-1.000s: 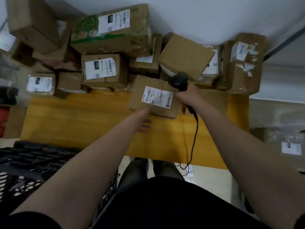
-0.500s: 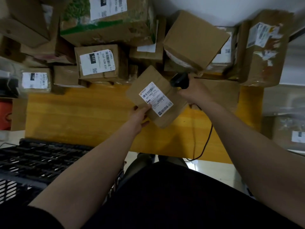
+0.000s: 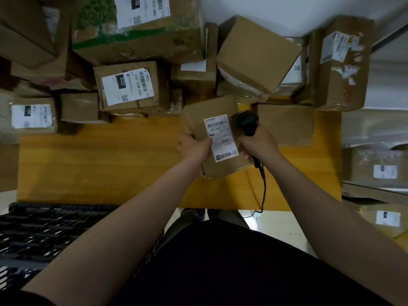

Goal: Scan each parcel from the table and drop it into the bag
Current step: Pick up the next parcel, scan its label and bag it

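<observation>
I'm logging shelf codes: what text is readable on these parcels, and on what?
"032": white label on the taped brown carton.
"032-038-E01": same label, beside its barcode.
"070", apparently: cropped white label on the green-printed brown carton.
Label of the flat brown cardboard parcel in front, and all others: too blurred.

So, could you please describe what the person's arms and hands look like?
Both forearms are bare; no gloves, watch or rings show on the left hand or right hand. The edge of a black sleeve shows at the left upper arm.
</observation>
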